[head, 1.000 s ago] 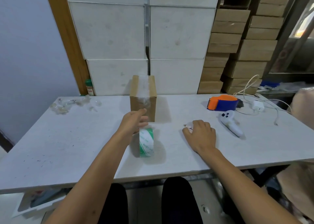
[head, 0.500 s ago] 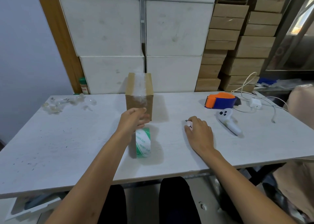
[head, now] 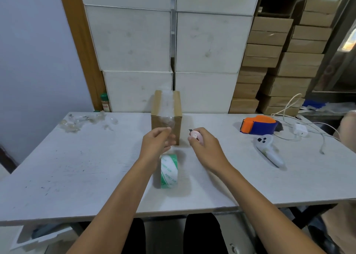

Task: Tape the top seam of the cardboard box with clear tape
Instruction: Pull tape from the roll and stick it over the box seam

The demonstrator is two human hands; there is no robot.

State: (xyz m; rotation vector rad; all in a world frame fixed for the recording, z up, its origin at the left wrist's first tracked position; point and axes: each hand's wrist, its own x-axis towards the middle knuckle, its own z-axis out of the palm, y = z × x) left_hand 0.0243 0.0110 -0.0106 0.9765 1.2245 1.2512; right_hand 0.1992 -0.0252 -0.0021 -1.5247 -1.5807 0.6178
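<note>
A small brown cardboard box [head: 177, 107] stands upright mid-table, with clear tape along its top seam and down its front face. My left hand [head: 156, 145] is raised in front of the box and pinches the clear tape strip that runs from the box down towards the roll. The tape roll [head: 169, 170], clear with green print, stands on edge on the table just below that hand. My right hand [head: 205, 147] is lifted right of the box and grips a small pink cutter [head: 195, 135] whose blade points at the box.
An orange and blue tape dispenser [head: 258, 125], a white controller [head: 268, 148] and a white charger with cables [head: 299, 129] lie at the right. Crumpled tape scraps [head: 84, 119] sit at the back left. White and brown cartons are stacked behind the table [head: 77, 167].
My right hand has lifted off the table with the pink cutter and moved up towards the box. My left hand has risen slightly in front of the box, holding the tape.
</note>
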